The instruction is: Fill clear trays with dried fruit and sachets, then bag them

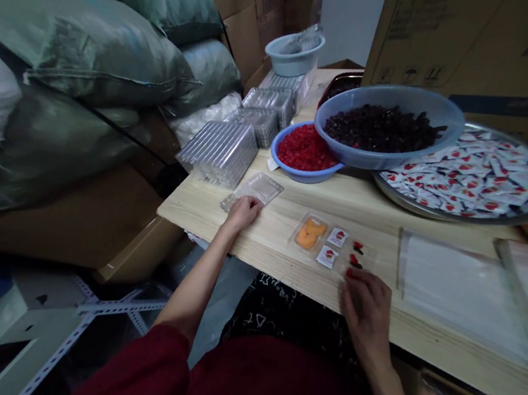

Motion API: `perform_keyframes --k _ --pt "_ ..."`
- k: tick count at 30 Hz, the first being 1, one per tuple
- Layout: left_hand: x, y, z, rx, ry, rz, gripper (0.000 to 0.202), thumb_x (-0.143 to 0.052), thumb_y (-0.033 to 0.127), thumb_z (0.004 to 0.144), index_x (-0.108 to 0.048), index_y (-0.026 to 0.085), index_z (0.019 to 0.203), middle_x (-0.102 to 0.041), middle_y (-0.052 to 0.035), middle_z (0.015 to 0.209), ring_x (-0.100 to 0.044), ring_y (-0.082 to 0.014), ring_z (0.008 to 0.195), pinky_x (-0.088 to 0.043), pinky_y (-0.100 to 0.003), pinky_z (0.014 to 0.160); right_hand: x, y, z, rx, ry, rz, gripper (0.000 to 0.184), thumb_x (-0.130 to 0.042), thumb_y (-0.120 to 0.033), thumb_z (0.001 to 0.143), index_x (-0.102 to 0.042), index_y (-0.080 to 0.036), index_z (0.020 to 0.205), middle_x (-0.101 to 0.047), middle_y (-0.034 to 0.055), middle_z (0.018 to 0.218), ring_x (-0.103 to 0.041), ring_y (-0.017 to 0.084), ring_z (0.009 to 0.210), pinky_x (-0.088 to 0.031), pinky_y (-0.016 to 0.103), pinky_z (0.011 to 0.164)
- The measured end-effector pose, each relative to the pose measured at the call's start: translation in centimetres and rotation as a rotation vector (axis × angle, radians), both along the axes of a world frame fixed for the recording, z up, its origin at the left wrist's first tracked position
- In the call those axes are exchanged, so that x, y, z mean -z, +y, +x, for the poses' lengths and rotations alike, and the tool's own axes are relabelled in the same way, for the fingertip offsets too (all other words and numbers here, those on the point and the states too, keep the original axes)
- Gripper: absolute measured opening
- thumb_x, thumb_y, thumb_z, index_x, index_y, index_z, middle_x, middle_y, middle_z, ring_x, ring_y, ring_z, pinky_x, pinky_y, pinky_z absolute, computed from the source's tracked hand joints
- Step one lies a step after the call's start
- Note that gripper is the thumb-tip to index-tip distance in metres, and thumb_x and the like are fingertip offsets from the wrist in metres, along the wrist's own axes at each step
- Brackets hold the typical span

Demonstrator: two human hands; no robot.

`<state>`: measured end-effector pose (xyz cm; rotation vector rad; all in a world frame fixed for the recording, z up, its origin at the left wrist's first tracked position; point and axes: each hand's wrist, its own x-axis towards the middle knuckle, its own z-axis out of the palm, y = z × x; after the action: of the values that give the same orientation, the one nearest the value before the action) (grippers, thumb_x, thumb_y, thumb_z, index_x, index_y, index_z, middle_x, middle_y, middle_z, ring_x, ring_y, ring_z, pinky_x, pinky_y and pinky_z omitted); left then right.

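My left hand point(242, 214) is closed at the near edge of a clear plastic tray point(261, 188), which lies flat on the table. My right hand point(367, 307) is at the near right end of another clear compartment tray, its fingertips closed at a small red piece point(349, 273). This tray holds orange pieces point(311, 233) at its left. Two white printed sachets point(337, 237) lie in the middle. Small red and dark pieces point(357, 247) are in its right part.
Behind are a blue basin of red pieces point(300, 173), a larger basin of dark pieces point(385, 157) and a metal tray of sachets point(403, 203). Stacked clear trays point(218, 150) stand left. Clear plastic sheets point(457, 275) lie right. Full sacks point(102, 45) rise beyond the table's left edge.
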<state>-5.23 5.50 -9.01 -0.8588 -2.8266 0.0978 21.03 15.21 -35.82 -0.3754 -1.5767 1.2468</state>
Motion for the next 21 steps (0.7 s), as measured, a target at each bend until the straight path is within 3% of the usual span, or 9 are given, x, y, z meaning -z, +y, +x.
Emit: perform_keyframes --k 11,16,21 --pt "-0.6 1.6 0.4 -0.069 0.034 -0.126 0.017 -0.059 0.023 0.083 -0.071 0.017 0.074 -0.071 -0.0067 0.075 -0.065 -0.0217 0.078 -0.043 -0.029 0.070 0.4 -0.7 1.1 -0.029 0.071 -0.049 0.012 -0.065 -0.020 0.093 -0.067 -0.022 0.105 -0.066 0.0081 0.115 -0.056 0.027 0.116 -0.047 0.049 0.100" --pt "-0.2 1.4 1.1 0.002 0.115 -0.151 0.015 -0.053 0.022 0.091 -0.066 0.016 0.088 -0.070 -0.0128 0.091 -0.064 -0.0253 0.090 -0.046 -0.034 0.082 0.3 -0.7 1.4 -0.034 0.098 -0.078 0.015 -0.065 -0.019 0.092 -0.068 -0.023 0.106 -0.065 0.0083 0.117 -0.057 0.027 0.116 -0.047 0.049 0.099" --pt "-0.2 0.2 2.0 0.121 0.241 -0.070 0.017 -0.040 0.019 0.097 -0.057 0.017 0.098 -0.063 -0.0145 0.103 -0.060 -0.0252 0.099 -0.046 -0.037 0.090 0.4 -0.6 1.7 -0.039 0.099 -0.107 0.016 -0.065 -0.021 0.093 -0.070 -0.024 0.108 -0.063 0.0087 0.120 -0.057 0.027 0.117 -0.047 0.049 0.099"
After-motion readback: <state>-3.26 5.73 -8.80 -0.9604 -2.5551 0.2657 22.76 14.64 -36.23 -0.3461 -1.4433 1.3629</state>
